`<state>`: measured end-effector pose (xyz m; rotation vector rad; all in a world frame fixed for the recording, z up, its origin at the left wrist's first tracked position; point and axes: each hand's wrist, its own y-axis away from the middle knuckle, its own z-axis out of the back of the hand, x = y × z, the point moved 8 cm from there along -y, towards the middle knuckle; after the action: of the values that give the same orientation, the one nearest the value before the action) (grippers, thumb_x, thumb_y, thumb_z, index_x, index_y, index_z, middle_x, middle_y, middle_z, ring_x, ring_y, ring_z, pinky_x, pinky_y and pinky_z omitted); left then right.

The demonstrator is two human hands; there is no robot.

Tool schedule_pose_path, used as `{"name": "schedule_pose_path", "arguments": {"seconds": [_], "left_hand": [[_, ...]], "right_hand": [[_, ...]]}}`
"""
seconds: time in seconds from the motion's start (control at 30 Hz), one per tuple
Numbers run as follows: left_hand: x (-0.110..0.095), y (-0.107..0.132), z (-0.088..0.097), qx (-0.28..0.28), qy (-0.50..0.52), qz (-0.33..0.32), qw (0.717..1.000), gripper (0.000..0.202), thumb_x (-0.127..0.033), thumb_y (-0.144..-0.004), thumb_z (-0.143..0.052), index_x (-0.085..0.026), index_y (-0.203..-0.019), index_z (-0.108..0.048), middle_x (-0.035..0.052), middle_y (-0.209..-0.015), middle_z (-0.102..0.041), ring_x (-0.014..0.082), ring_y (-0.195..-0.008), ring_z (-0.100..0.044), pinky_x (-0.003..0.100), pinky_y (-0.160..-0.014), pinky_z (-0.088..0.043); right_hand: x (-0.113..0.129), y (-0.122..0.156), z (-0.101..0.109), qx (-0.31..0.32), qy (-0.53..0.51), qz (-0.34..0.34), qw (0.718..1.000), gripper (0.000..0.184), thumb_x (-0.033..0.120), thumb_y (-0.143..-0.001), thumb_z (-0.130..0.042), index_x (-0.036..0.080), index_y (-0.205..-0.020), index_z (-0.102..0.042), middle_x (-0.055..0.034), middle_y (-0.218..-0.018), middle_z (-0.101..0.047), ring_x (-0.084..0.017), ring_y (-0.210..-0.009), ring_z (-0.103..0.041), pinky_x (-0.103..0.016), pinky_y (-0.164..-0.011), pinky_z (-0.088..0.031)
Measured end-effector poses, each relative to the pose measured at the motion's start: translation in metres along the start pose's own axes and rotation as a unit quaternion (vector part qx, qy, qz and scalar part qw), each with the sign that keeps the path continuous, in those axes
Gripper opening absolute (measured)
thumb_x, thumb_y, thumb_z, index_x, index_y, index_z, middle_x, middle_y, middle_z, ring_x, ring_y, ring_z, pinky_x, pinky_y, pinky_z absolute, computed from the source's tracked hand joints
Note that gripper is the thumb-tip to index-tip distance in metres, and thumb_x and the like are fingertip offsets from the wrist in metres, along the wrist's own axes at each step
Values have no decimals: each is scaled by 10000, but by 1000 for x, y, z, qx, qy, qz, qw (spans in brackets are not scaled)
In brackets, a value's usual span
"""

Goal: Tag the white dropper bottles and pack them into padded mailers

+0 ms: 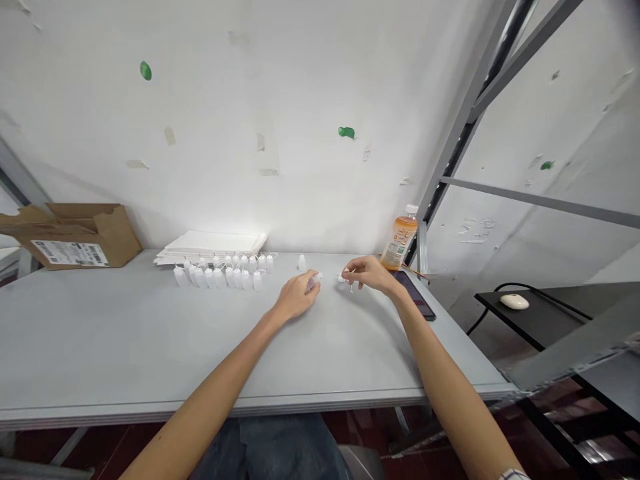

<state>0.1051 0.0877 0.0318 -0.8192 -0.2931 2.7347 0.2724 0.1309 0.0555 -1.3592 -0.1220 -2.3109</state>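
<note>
The left hand (297, 297) is curled closed around a small white plastic piece (313, 282), and its fingers hide most of it, so the exact shape cannot be made out from this view. The right hand (370, 275) holds a tiny white part (343, 279) in a pinch between thumb and forefinger, with a thin white loop (351, 288) seeming to hang from it. The two hands are near each other but apart, over the pale grey table top (150, 333). For parts this small, a fingertip pinch looks like the right choice: it gives fine control, and steady wrists and a slack loop should help keep the thin strand from snagging. To the left lies a tidy row of small white plastic bottles (220, 277) with fine loops among them, and a single white bottle (301, 263) stands just beyond the left hand, apart from the row. Behind the row is a stack of white sheets (213, 245). A cardboard box (75, 235) sits at the far left, while a drink bottle with orange contents (399, 238) and a dark tablet (415, 295) lie beside the right hand.
</note>
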Motion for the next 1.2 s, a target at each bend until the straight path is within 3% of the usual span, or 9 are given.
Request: {"name": "schedule_pose_path", "arguments": {"seconds": [0.23, 0.47, 0.63, 0.87, 1.07, 1.2], "left_hand": [[-6, 1, -1, 1, 55, -19, 998, 342, -308, -876, -405, -202, -1153, -576, 48, -943, -691, 210, -880, -622, 302, -786, -452], [-10, 3, 2, 2, 65, -29, 997, 329, -305, -877, -394, -203, -1115, -596, 34, -887, -692, 191, -779, -616, 290, -733, -439], [-10, 4, 4, 4, 35, -23, 999, 339, -266, -865, -394, -203, -1126, -601, 25, -802, -680, 186, -726, -605, 277, -660, -409], [-13, 4, 4, -2, 31, -44, 999, 327, -313, -890, -388, -207, -1102, -614, 48, -938, -697, 185, -758, -611, 275, -660, -410], [-12, 4, 3, -7, 44, -59, 997, 298, -307, -884, -413, -196, -1062, -623, 38, -902, -697, 175, -721, -615, 268, -626, -400], [-14, 4, 2, -11, 37, -78, 996, 269, -273, -871, -418, -200, -1019, -631, 36, -902, -693, 168, -710, -598, 266, -616, -390]], "right_hand": [[15, -3, -21, -28, -124, 38, 991, 320, 427, -659, -736, 125, -754, -687, -44, -660, -640, -153, -622, -620, -227, -463, -495], [18, -3, -42, 15, -147, 46, 988, 331, 403, -667, -741, 131, -847, -684, -55, -763, -663, -166, -658, -651, -236, -474, -508], [19, -3, -48, 25, -163, 50, 985, 311, 385, -692, -720, 121, -856, -708, -62, -754, -677, -164, -674, -647, -263, -525, -540], [16, -2, -55, 42, -199, 31, 979, 311, 335, -699, -715, 113, -916, -724, -77, -790, -702, -178, -734, -662, -326, -636, -584], [16, -3, -54, 38, -191, 35, 980, 243, 258, -687, -697, 118, -883, -727, -74, -813, -705, -182, -725, -663, -325, -615, -581], [16, -3, -54, 41, -179, 34, 982, 262, 292, -675, -723, 118, -872, -725, -65, -759, -698, -177, -701, -657, -328, -618, -577]]}}
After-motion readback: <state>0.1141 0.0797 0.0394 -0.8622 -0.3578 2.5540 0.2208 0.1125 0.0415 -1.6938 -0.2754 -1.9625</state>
